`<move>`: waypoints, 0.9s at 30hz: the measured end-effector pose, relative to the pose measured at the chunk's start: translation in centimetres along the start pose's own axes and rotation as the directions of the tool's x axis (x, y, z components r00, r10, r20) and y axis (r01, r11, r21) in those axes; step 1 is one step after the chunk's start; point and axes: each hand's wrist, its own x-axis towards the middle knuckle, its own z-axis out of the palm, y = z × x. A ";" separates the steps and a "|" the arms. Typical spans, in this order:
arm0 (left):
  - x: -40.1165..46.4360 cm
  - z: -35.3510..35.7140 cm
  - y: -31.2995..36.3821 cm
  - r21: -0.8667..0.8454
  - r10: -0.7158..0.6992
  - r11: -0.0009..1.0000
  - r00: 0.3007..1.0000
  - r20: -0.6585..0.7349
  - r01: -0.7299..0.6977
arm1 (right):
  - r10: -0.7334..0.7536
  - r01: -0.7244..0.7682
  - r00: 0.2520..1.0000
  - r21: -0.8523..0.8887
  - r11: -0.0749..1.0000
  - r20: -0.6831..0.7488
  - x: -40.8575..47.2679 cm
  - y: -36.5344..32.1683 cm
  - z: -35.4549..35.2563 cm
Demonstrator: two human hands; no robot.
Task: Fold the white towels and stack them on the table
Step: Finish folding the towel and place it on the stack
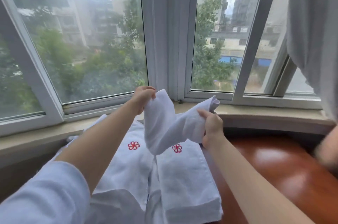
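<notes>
I hold a small white towel (165,125) up in the air in front of the window. My left hand (143,98) grips its upper left end. My right hand (212,128) grips its right part, with a corner sticking up past the fingers. The towel sags in a V between the two hands. Below it, two folded white towels lie side by side on the table: the left one (128,167) and the right one (184,178), each with a red flower emblem near its far end.
The reddish-brown wooden table (274,169) stretches to the right of the towels. A stone window sill (265,112) and white window frames run behind. A grey curtain (314,31) hangs at the upper right. A blurred shape sits at the right edge.
</notes>
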 end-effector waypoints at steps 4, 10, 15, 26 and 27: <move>6.4 1.6 0.4 0.085 0.172 0.982 0.983 -0.062 -0.166 | -0.089 0.092 0.995 0.095 0.991 -0.039 2.3 2.0 0.1; 6.2 4.1 -11.9 0.377 -0.274 0.889 0.962 -0.020 0.261 | 0.326 -0.346 0.932 -0.125 0.930 -0.160 2.4 11.2 -2.6; 3.4 4.1 -16.6 0.215 -0.467 0.865 0.884 0.016 0.453 | 0.337 -0.366 0.925 -0.167 0.916 -0.176 2.5 11.6 -2.7; -3.1 0.3 -13.7 -0.058 -0.409 0.903 0.892 0.195 0.426 | 0.024 -0.050 0.975 -0.114 0.992 -0.223 -6.0 10.0 -2.4; -4.3 0.3 -14.8 0.017 -0.466 0.879 0.852 0.236 0.476 | 0.132 -0.175 0.950 -0.132 0.976 -0.283 -6.8 11.8 -3.5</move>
